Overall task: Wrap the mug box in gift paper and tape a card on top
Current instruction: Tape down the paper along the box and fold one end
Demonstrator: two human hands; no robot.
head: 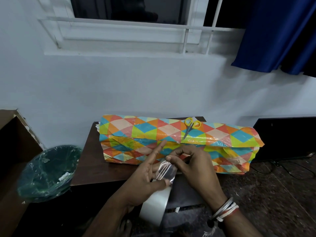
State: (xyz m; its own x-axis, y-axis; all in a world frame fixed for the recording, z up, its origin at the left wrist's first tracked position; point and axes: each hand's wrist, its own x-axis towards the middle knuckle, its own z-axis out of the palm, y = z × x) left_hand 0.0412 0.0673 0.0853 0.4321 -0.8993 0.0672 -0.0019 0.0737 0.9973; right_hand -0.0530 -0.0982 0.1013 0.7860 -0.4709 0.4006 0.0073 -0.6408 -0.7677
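Two hands are working a length of clear tape just in front of the wrapped mug box, which is lying lengthwise on the dark table against the wall. The left hand is clamping the tape roll under its thumb, with the forefinger pointing up towards the seam, while the tape strip is stretching across to the right hand, which is pinching the free end between thumb and fingertips. To do this well, the left hand should probably be keeping the roll steady and the strip taut and flat, since the film is already wrinkling along its length and could fold onto itself; cutting it with the scissors rather than tearing looks the safer course. The box is showing bright paper in orange, blue, green and pink triangles. The long overlap is running along its front upper edge and is glinting as if already taped. The paper is sitting loosely, creasing towards the right end, where it is flaring out unfolded. Yellow-handled scissors are resting on top, right of centre, and no card is showing yet.
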